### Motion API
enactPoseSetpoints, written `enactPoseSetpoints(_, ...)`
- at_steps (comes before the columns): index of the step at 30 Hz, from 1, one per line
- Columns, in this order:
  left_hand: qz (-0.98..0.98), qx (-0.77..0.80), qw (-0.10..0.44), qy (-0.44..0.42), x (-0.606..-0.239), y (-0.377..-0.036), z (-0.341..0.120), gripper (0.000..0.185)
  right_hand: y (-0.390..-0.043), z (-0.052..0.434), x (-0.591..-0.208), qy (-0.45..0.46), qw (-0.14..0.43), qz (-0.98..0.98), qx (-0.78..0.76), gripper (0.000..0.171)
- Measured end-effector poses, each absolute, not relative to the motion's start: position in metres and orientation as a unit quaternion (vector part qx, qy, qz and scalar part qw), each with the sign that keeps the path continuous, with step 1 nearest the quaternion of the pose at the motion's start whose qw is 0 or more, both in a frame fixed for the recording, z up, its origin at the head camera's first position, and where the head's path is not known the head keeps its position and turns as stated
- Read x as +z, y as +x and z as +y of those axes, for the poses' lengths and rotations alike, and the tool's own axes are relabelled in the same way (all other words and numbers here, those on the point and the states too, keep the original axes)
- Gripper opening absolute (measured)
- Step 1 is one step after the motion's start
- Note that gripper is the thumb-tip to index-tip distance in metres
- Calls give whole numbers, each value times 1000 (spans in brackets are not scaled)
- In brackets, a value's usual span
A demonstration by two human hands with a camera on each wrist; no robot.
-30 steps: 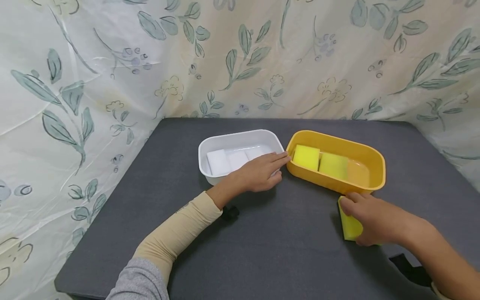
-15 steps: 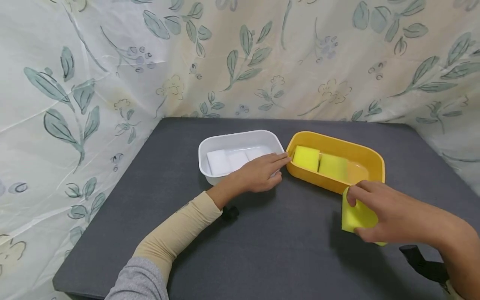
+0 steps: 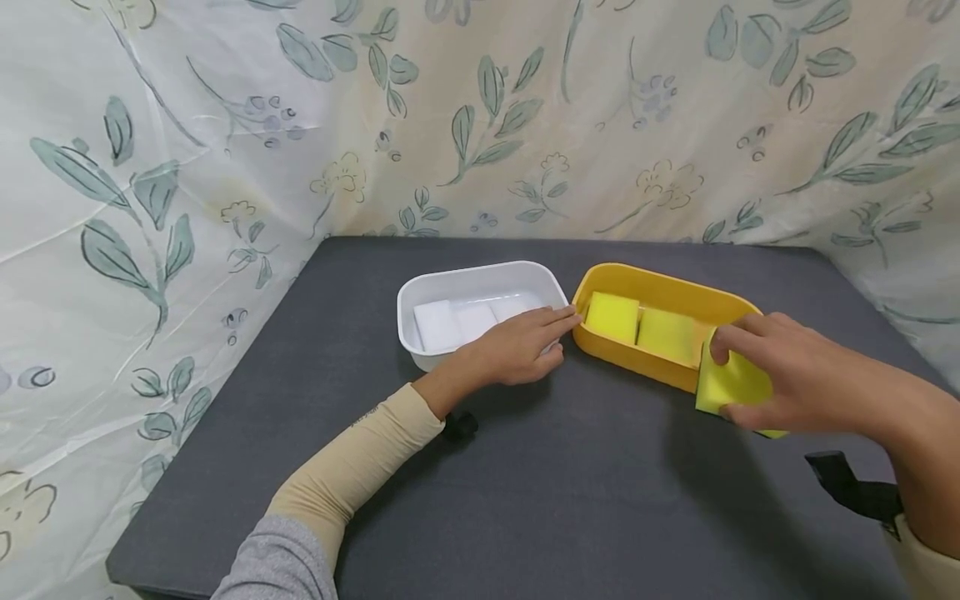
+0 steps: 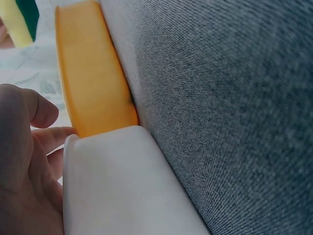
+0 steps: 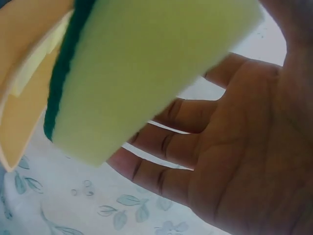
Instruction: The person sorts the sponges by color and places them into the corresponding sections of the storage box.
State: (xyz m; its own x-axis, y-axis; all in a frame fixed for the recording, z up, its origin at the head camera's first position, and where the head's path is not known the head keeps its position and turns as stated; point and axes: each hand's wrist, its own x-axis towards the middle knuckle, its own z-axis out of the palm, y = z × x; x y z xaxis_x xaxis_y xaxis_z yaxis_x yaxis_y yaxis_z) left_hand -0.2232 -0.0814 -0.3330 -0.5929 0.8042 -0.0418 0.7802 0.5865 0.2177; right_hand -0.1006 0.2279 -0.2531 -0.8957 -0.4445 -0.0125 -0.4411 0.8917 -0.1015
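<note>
My right hand (image 3: 802,375) grips a yellow sponge (image 3: 731,383) by its edges, lifted above the table at the near right side of a yellow tub (image 3: 645,362). A dark green scouring layer shows along the edge of that sponge (image 5: 146,73) in the right wrist view. Two more yellow sponges (image 3: 612,317) lie in the left and middle of the tub. My left hand (image 3: 517,346) rests across the right end of a white tub (image 3: 480,273), fingers straight, their tips at the yellow tub's left rim. Several white blocks (image 3: 438,325) lie inside the white tub, partly hidden by this hand.
Both tubs stand side by side on a dark grey table (image 3: 555,500), their near ends almost touching. Behind and to the left hangs a leaf-patterned curtain (image 3: 480,125). A black strap (image 3: 855,492) is on the right wrist.
My right hand has raised the sponge off the table and moved it up and forward to the yellow tub's near right edge. The left hand has stayed in place.
</note>
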Motion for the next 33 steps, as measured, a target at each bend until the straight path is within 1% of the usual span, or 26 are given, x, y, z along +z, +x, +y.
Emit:
enactPoseSetpoints(4, 888, 90, 69, 446, -333, -223, -82, 59, -110, 231, -257, -228, 44, 971, -60, 50)
enactPoseSetpoints(13, 887, 93, 71, 446, -335, -221, -82, 59, -122, 235, -267, -227, 74, 968, -71, 47)
enactPoseSetpoints(19, 888, 92, 71, 445, -334, -221, -81, 58, -127, 239, -269, -213, 106, 968, -84, 45)
enactPoseSetpoints(33, 888, 90, 62, 446, -336, -222, -80, 59, -134, 248, -266, -184, 150, 968, -82, 41)
